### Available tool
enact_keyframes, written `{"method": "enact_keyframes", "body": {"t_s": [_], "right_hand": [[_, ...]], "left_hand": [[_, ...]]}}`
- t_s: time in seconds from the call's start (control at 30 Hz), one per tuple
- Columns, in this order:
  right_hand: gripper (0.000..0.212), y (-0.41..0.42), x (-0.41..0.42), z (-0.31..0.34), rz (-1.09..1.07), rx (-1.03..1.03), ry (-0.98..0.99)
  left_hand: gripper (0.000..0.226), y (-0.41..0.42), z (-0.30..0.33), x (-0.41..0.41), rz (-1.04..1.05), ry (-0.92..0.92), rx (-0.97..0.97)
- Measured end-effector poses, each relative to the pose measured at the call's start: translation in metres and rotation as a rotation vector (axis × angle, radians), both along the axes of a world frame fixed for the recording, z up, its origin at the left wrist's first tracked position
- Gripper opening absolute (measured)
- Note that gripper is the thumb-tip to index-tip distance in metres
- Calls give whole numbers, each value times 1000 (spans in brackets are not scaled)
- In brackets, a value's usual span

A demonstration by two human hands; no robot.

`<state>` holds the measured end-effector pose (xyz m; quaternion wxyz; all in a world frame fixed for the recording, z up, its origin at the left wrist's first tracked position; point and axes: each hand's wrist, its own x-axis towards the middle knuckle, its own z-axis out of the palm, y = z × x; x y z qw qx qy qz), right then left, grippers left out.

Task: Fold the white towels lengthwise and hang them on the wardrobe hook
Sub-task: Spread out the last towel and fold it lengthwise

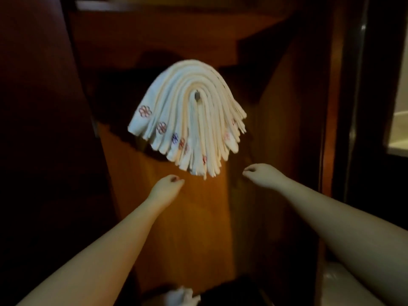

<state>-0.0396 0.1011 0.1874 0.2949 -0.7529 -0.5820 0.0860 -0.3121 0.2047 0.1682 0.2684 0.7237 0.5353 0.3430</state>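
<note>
Several folded white towels (187, 115) with small red and blue flower marks hang draped over a metal hook (197, 96) on the brown wardrobe panel (176, 217). Their ends fan out downward. My left hand (166, 187) is just below the left end of the bundle, fingers loosely curled, holding nothing. My right hand (260, 173) is below and to the right of the towels, fingers also curled in, holding nothing. Neither hand touches the towels.
More white cloth (181, 297) lies at the bottom edge below my arms. A dark wardrobe door (33, 129) stands at the left. A dark frame (357, 107) and a pale lit opening (399, 107) are at the right.
</note>
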Motion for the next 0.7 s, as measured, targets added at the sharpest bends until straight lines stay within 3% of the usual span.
{"method": "enact_keyframes", "body": {"t_s": [0.17,0.37,0.7], "right_hand": [[48,-83,8,-71,-13,-124,-48],[59,-184,57,-171,-106,-346,-39],[61,-331,196,-295,-384,-510,114]], "left_hand": [[49,-63,-59,26,-280,256,-70],[51,-124,-145,88,-492,361,-171],[55,-208,-241,313,-951,644,-128]]}}
